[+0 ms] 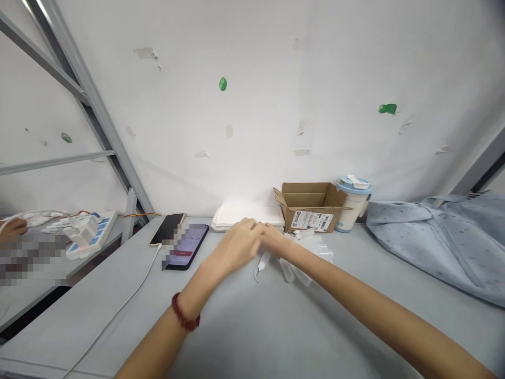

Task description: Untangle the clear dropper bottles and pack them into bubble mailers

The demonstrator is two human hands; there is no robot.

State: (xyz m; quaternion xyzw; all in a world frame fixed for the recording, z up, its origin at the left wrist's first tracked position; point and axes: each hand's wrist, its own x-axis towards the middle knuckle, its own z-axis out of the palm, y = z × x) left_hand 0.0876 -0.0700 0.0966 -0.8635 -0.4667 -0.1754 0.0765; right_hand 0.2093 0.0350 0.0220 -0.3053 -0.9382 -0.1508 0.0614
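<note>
My left hand (240, 242) and my right hand (275, 239) meet in front of the white stack near the back of the table. Their fingers are curled inward and pressed together, and whatever lies between them is hidden. Just below them is a small white piece (262, 263) with a thin curved wire-like end. Beside and partly under my right wrist lies a loose group of clear plastic tubes (287, 271). Behind my hands sits a stack of white flat trays or sheets (226, 217), its front partly covered by my fingers.
An open cardboard box (294, 217) and a lidded cup (351, 210) stand along the wall. Two phones (168, 229) lie left, one with a white cable (130, 297). Blue-grey cloth (426, 237) covers the right side. A power strip (92, 237) and another person's hand (13, 230) are far left.
</note>
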